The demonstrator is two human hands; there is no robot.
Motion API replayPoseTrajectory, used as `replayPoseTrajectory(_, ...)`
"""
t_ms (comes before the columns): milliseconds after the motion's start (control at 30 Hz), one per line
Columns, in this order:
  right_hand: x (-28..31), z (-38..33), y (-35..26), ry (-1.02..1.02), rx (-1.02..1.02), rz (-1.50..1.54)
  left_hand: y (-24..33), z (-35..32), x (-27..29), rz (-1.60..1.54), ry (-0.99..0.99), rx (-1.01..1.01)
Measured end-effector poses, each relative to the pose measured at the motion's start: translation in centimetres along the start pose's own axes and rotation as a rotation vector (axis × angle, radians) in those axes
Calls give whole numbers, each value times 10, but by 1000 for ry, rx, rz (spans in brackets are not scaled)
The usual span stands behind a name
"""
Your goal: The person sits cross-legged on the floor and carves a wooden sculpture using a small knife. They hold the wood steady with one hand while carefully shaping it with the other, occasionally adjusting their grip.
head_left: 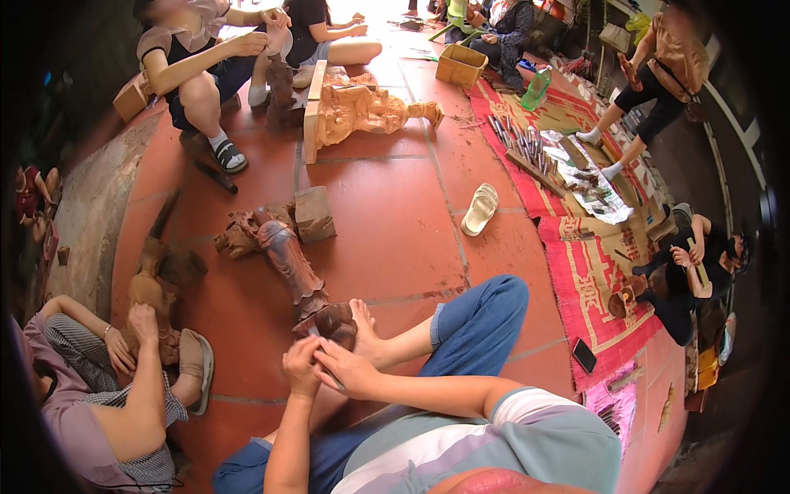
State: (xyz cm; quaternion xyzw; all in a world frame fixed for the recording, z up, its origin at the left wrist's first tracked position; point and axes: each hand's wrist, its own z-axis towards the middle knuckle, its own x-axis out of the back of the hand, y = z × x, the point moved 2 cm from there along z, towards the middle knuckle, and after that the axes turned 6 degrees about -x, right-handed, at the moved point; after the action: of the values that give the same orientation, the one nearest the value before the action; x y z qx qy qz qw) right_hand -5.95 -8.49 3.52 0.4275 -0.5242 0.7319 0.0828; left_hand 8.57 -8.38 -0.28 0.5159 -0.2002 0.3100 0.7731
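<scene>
A carved reddish-brown wooden figure (288, 255) lies on the tiles in front of me, its blocky base (329, 322) toward me beside my bare foot. My left hand (301, 367) is closed close to that base. Right against it, my right hand (349, 370) is closed too. Between them they hold a slim carving tool (332, 380), of which only a dark narrow end shows below the right palm. Most of this tool is hidden by the fingers, and its exact kind is hard to make out. A squared wood block (314, 214) props the figure's far part.
A larger pale wooden statue (362, 114) lies farther off. One beige sandal (480, 209) sits on the tiles. Several carving tools (527, 148) and a phone (584, 356) lie on red mats (568, 272) at right. At left, a co-worker handles another carving (150, 288); others sit around.
</scene>
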Motion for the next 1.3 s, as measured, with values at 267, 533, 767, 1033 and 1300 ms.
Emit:
replayPoseTrajectory(267, -12, -15, 11, 15, 98, -6, -15, -31, -13, 106, -62, 13)
replayPoseTrajectory(533, -14, 8, 15, 40, 52, 31, -2, 2, -13, 50, 27, 120)
replayPoseTrajectory(767, -13, -20, 21, -56, 60, -11, -6, -29, -14, 126, -120, 70)
replayPoseTrajectory(1033, -18, -20, 21, -102, 21, -39, -12, -29, -15, 82, -128, 99)
replayPoseTrajectory(1300, -29, -20, 32, 24, 108, -103, -13, -28, -19, 103, -143, 116)
